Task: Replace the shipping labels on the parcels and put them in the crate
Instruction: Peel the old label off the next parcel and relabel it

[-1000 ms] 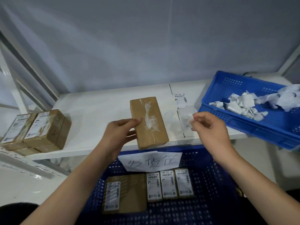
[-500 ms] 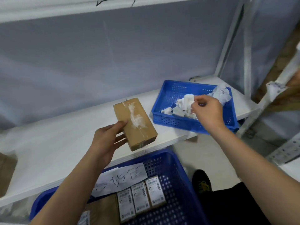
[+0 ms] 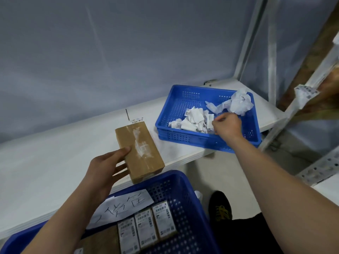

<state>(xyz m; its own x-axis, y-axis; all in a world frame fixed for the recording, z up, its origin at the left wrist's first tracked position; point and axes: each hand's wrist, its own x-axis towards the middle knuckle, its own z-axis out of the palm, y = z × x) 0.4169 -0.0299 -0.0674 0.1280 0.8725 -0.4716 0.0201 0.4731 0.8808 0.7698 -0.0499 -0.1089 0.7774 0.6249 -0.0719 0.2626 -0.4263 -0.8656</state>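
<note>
Brown cardboard parcel w/ torn white label residue lies on the white shelf; our left hand grips its near left edge. Right hand, fingers curled, reaches into the small blue tray of paper scraps; can't tell if it's holding anything. Big blue crate w/ labelled parcels sits below.

White shelf carries a brown cardboard parcel near its front edge and a shallow blue tray at the right end, well apart. A small barcode label lies just behind the parcel.
</note>
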